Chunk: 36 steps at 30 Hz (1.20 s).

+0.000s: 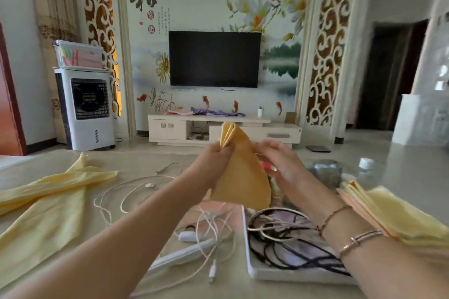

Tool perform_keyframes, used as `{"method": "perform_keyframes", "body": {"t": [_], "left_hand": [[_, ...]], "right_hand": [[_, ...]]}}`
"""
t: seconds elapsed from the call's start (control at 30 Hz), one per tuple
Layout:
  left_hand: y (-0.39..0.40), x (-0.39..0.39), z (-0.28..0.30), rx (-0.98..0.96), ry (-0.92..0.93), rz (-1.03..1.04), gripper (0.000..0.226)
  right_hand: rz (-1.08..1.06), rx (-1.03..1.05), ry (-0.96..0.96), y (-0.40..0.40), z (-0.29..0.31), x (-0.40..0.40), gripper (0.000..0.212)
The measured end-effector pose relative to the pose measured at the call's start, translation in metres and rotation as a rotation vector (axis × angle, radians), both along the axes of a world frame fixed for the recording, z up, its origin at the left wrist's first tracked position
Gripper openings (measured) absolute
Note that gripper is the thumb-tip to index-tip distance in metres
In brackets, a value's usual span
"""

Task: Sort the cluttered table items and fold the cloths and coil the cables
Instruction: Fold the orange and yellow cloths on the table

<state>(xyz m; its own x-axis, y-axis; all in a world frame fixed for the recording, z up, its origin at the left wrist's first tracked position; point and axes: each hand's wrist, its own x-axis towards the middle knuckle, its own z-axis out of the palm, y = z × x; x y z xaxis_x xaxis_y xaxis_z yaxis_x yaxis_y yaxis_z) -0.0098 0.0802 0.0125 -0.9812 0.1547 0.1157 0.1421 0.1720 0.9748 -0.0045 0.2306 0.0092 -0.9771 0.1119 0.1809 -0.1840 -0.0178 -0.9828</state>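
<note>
Item: white tray, taken as the landmark. It lay nearest you on the table, right of centre, and held a loose tangle of black cables with a pale cable looped through it; none of these was coiled.

Item: white cables, just left of the tray, tangled over a pinkish flat thing, one plug end pointing toward you.

Item: yellow cloths, well left of the tray, two long unfolded strips crossing each other, their long axes running away from you and rightward.

Item: folded cloth stack, just right of the tray, yellow over peach.

Item: thin white cord, beyond the tray to the left, lying in open loops.

Item: orange cloth, held in the air just beyond the tray's far edge. Your left hand pinched its upper folded corner, fingers curled tight on the layers. Your right hand was at its right edge, fingers partly curled; whether they gripped the cloth could not be told, the hand being blurred. The cloth hung as a tall narrow shape, long axis near upright, folded tip pointing up and away, broad lower edge toward the tray.

Step in hand, by judgement: folding this cloth. The next move likely called for squaring the edges, then laying it on the stack right of the tray
</note>
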Motion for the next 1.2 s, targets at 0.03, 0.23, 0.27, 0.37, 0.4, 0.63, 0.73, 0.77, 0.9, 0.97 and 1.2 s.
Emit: {"method": "perform_keyframes", "body": {"t": [0.03,0.23,0.27,0.37,0.4,0.63,0.73,0.77,0.9,0.97,1.2], "left_hand": [[0.017,0.003,0.003,0.081,-0.061,-0.032,0.032],[0.126,0.019,0.007,0.278,-0.302,-0.171,0.047],[0.147,0.02,0.004,0.28,-0.342,-0.197,0.05],[0.19,0.023,-0.004,0.217,-0.384,-0.233,0.048],[0.199,0.025,-0.005,0.186,-0.382,-0.234,0.042],[0.232,0.029,-0.017,-0.014,-0.382,-0.347,0.021],[0.235,0.025,-0.03,-0.127,-0.366,-0.33,0.022],[0.235,0.023,-0.033,-0.152,-0.346,-0.321,0.021],[0.23,0.013,-0.039,-0.145,-0.29,-0.304,0.025],[0.226,0.011,-0.04,-0.109,-0.299,-0.285,0.023],[0.2,0.002,-0.041,-0.079,-0.335,-0.191,0.022]], "right_hand": [[-0.044,0.02,-0.017,0.017,0.0,0.007,0.05],[-0.2,0.167,-0.18,0.12,-0.003,0.043,0.043],[-0.254,0.194,-0.17,0.138,-0.004,0.048,0.04],[-0.422,0.394,-0.154,0.179,0.0,0.053,0.048],[-0.454,0.461,-0.16,0.189,0.003,0.053,0.052],[-0.497,0.823,-0.288,0.241,-0.01,0.05,0.053],[-0.545,1.109,-0.366,0.244,-0.027,0.053,0.044],[-0.575,1.232,-0.35,0.242,-0.032,0.053,0.041],[-0.529,1.301,0.029,0.224,-0.035,0.052,0.036],[-0.355,1.222,0.03,0.212,-0.037,0.049,0.038],[-0.073,1.299,-0.309,0.191,-0.078,0.04,0.047]]}}
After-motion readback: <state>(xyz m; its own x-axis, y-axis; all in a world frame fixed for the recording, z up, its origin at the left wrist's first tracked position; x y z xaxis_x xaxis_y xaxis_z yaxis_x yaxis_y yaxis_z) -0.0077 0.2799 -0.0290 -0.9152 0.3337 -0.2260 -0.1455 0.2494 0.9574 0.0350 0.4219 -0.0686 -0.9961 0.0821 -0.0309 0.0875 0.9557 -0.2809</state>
